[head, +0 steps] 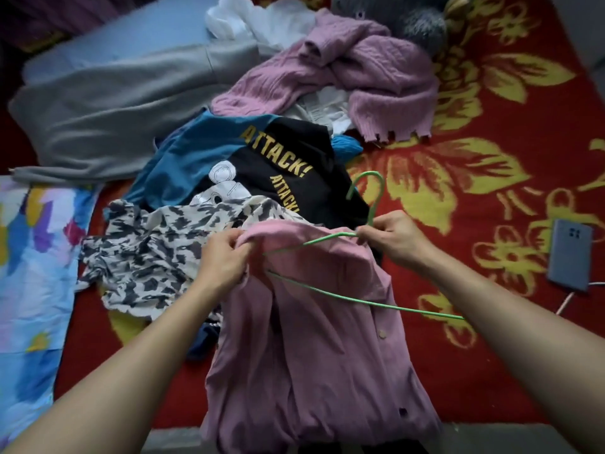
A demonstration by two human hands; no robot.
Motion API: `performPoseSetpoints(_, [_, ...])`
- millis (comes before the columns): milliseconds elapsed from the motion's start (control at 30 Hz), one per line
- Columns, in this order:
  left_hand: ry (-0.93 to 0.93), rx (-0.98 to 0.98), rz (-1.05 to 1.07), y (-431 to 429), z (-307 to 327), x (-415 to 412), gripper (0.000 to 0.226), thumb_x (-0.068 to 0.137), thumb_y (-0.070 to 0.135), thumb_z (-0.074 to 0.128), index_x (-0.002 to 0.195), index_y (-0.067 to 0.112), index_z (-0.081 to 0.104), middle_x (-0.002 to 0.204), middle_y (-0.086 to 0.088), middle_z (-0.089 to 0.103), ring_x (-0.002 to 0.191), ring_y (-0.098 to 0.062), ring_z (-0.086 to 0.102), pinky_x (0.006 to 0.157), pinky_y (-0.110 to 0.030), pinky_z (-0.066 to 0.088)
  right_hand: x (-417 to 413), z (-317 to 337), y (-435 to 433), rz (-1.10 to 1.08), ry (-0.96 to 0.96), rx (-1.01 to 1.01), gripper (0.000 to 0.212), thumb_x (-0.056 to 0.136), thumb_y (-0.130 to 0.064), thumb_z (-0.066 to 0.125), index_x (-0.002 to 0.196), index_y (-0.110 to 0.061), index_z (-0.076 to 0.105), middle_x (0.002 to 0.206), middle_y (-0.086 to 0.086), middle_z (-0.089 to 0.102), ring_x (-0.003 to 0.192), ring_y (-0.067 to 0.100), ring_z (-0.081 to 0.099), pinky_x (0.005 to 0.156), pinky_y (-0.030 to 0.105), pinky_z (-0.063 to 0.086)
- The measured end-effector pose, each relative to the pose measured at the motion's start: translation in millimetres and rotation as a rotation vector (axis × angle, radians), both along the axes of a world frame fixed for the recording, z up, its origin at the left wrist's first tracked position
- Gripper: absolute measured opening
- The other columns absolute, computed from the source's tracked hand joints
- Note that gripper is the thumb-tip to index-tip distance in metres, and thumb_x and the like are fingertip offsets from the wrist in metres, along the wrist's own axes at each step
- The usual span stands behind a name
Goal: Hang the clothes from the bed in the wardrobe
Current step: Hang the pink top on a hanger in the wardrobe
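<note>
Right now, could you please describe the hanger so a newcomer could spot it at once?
Start at the red blanket with yellow flowers, then find the pink buttoned shirt at its near edge. Across its top lies the thin green wire hanger, its neck pinched by the right hand. It is the only stiff green thing among soft clothes.

matt pink cloth shirt, glossy green hanger

I see through one wide camera worn on the person's head. It looks forward and down at the bed, close above the left hand and the right hand.
</note>
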State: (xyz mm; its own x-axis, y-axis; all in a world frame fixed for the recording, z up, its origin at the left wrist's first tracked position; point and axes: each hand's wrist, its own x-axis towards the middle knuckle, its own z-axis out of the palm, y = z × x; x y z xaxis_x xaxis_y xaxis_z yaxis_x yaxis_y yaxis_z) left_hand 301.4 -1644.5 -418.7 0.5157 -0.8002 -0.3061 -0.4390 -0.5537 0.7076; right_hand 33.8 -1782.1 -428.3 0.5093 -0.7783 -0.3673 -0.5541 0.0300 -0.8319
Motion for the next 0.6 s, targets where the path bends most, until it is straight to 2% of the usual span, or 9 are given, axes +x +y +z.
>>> performPoseSetpoints(100, [-0.052, -0.028, -0.18, 9.6, 6.7, -21.5, 0.017, 0.079, 0.021, 0.054, 0.066, 0.011, 0.06, 0.058, 0.007, 0.051, 0.058, -0.009, 0.044, 0.057, -0.03, 0.032, 50.6, -23.9, 35.1, 0.134, 0.002, -0.024, 0.044, 0.084, -0.04, 0.061, 0.053, -0.009, 0.056, 0.051, -0.011, 0.036, 0.049, 0.001, 0.032, 0.051, 0.032, 0.027])
performPoseSetpoints(167, [-0.199, 0.018, -0.307, 19.0, 6.6, -19.1, 0.022, 0.071, 0.024, 0.048, 0.076, 0.013, 0.067, 0.077, 0.003, 0.055, 0.077, -0.015, 0.05, 0.067, -0.03, 0.034, 72.6, -32.4, 54.3, 0.152, -0.035, 0.017, 0.041, 0.087, -0.029, 0.06, 0.05, -0.014, 0.051, 0.05, -0.013, 0.04, 0.05, 0.0, 0.035, 0.053, 0.03, 0.03])
performPoseSetpoints(233, [-0.368, 0.123, -0.426, 29.7, 3.0, -5.4, 0.027, 0.068, 0.029, 0.054, 0.086, 0.015, 0.068, 0.108, -0.004, 0.055, 0.105, -0.024, 0.048, 0.085, -0.035, 0.038, 79.5, -32.4, 64.2, 0.094, -0.101, 0.099, 0.035, 0.089, -0.028, 0.06, 0.059, -0.01, 0.061, 0.058, -0.009, 0.049, 0.059, 0.003, 0.042, 0.058, 0.031, 0.034])
performPoseSetpoints(267, [-0.395, 0.162, -0.468, 34.4, 2.1, 0.4, 0.024, 0.066, 0.033, 0.057, 0.083, 0.018, 0.064, 0.113, -0.005, 0.054, 0.111, -0.027, 0.048, 0.089, -0.038, 0.038, 79.2, -29.2, 66.5, 0.059, -0.145, 0.159, 0.034, 0.09, -0.029, 0.062, 0.063, -0.008, 0.064, 0.062, -0.005, 0.051, 0.063, 0.006, 0.043, 0.059, 0.03, 0.034])
performPoseSetpoints(333, [-0.326, 0.181, -0.509, 40.4, 0.4, 3.7, 0.019, 0.061, 0.039, 0.058, 0.071, 0.027, 0.046, 0.091, -0.003, 0.055, 0.099, -0.031, 0.056, 0.078, -0.036, 0.039, 75.4, -19.5, 67.9, -0.004, -0.217, 0.278, 0.029, 0.089, -0.029, 0.066, 0.068, -0.009, 0.064, 0.065, 0.003, 0.05, 0.064, 0.013, 0.043, 0.058, 0.03, 0.033])
performPoseSetpoints(400, [-0.243, 0.138, -0.493, 43.1, -5.8, -0.6, 0.031, 0.068, 0.041, 0.064, 0.068, 0.032, 0.033, 0.076, 0.001, 0.051, 0.085, -0.034, 0.058, 0.066, -0.035, 0.036, 73.3, -9.0, 64.7, -0.015, -0.215, 0.359, 0.026, 0.088, -0.028, 0.066, 0.073, -0.007, 0.07, 0.068, 0.008, 0.059, 0.065, 0.016, 0.05, 0.059, 0.029, 0.038])
performPoseSetpoints(467, [-0.223, 0.082, -0.454, 46.4, -11.5, -1.4, 0.04, 0.075, 0.045, 0.071, 0.067, 0.034, 0.033, 0.071, 0.006, 0.048, 0.08, -0.032, 0.056, 0.063, -0.035, 0.035, 69.2, -6.9, 54.7, -0.066, -0.249, 0.525, 0.029, 0.091, -0.027, 0.059, 0.086, -0.002, 0.073, 0.082, 0.012, 0.07, 0.072, 0.017, 0.061, 0.069, 0.028, 0.047])
performPoseSetpoints(533, [-0.238, 0.058, -0.414, 51.2, -12.4, 4.5, 0.046, 0.069, 0.065, 0.065, 0.066, 0.031, 0.033, 0.063, 0.008, 0.043, 0.069, -0.026, 0.049, 0.061, -0.036, 0.036, 60.9, -8.6, 41.9, -0.19, -0.271, 0.741, 0.027, 0.091, -0.021, 0.051, 0.091, -0.003, 0.071, 0.088, 0.014, 0.071, 0.075, 0.019, 0.066, 0.069, 0.027, 0.051])
performPoseSetpoints(600, [-0.251, 0.043, -0.355, 54.4, -11.8, 14.1, 0.055, 0.063, 0.076, 0.056, 0.064, 0.027, 0.032, 0.057, 0.007, 0.039, 0.06, -0.02, 0.04, 0.058, -0.037, 0.036, 51.3, -20.1, 35.0, -0.197, -0.17, 0.656, 0.015, 0.088, -0.006, 0.053, 0.087, -0.005, 0.069, 0.087, 0.013, 0.069, 0.081, 0.02, 0.064, 0.063, 0.02, 0.051])
